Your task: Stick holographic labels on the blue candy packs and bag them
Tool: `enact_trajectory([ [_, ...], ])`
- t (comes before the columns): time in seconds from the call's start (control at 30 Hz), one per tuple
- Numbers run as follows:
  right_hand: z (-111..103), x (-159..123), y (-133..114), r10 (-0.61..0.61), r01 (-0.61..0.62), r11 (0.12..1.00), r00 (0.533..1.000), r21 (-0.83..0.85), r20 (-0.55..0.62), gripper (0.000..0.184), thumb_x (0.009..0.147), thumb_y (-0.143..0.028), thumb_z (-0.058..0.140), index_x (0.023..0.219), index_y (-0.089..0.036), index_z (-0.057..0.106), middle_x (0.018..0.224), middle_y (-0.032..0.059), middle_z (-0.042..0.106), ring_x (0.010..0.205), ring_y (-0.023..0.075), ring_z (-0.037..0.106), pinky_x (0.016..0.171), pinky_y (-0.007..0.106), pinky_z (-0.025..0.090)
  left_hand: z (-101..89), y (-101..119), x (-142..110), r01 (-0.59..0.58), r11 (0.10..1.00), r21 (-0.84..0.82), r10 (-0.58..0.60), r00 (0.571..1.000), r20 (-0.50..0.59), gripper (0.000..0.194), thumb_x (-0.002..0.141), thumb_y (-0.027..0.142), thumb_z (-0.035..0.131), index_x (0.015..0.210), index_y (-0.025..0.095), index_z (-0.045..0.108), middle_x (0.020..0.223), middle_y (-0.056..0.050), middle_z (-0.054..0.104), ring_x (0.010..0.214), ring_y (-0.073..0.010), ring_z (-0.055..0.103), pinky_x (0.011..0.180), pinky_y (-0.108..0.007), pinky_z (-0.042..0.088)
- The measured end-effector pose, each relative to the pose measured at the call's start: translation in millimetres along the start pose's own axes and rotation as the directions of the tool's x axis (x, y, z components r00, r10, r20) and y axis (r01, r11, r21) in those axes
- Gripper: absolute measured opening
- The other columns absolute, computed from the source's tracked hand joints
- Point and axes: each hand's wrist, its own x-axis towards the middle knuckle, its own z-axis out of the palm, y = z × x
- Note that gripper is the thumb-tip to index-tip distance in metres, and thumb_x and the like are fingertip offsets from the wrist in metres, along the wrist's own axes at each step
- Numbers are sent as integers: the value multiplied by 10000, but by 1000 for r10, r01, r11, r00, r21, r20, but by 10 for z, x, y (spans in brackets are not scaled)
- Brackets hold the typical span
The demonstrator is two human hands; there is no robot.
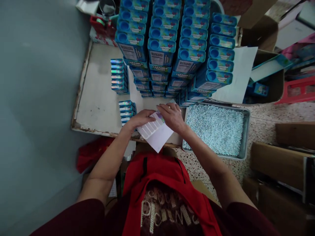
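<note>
My left hand [142,118] grips the left edge of a white sticker sheet [158,137], with the thumb on its face. A row of pale rectangular labels runs along the sheet, and a purple, shiny patch shows at its upper end. My right hand [172,115] is closed over the sheet's upper right edge, with its fingertips partly hidden. Both hands are above the table's front edge. Close by my left hand stands a short row of small blue boxes [127,111] with shiny labels on top. Another such row of small boxes [119,76] is farther back.
Tall stacks of blue candy boxes [161,54] fill the back of the white table [94,95]. At the right, a metal tray [246,134] holds many small pale-blue pieces. Cardboard boxes [278,160] stand on the floor, and a grey wall [41,98] borders the left.
</note>
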Motion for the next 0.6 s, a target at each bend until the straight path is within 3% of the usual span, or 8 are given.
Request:
enact_trajectory([
  [0.1,198,-23,-1,-93,95,994,995,-52,34,487,1143,-261,391,1574,-166,597,1554,149,665,1285,355,557,1065,531,449,-21,-4,17,31,998,-53,-27,997,68,354,733,394,778,1000,163,798,928,-37,781,838,-235,689,766,-284,507],
  [0.23,419,-151,40,-155,148,983,986,-108,-56,466,1132,-183,413,1552,-158,612,1601,154,633,1285,317,581,1063,485,446,-51,-39,26,132,983,-129,-104,974,200,456,693,437,825,1060,172,768,1011,-35,797,838,-211,691,768,-280,517],
  [0.3,484,-267,43,-176,160,977,979,-142,-104,457,1119,-133,427,1524,-162,637,1602,133,639,1293,302,585,1070,467,428,-40,-44,14,195,969,-152,-161,964,213,491,672,436,824,1082,173,760,994,-39,797,800,-204,687,737,-282,514],
  [0.47,433,-520,20,-201,167,970,960,-179,-194,338,1118,-163,512,1351,-196,754,1409,82,773,1195,273,610,995,433,384,69,-31,-30,209,977,-45,-198,965,174,503,671,426,772,1117,193,776,1031,-45,813,870,-245,727,754,-294,528],
  [0.6,257,-613,-14,-197,156,971,950,-180,-240,257,1110,-243,577,1048,-251,826,1011,44,827,905,230,600,815,410,340,163,-121,26,151,976,156,-168,981,96,397,659,410,708,990,204,784,979,-41,814,916,-273,732,772,-297,528],
])
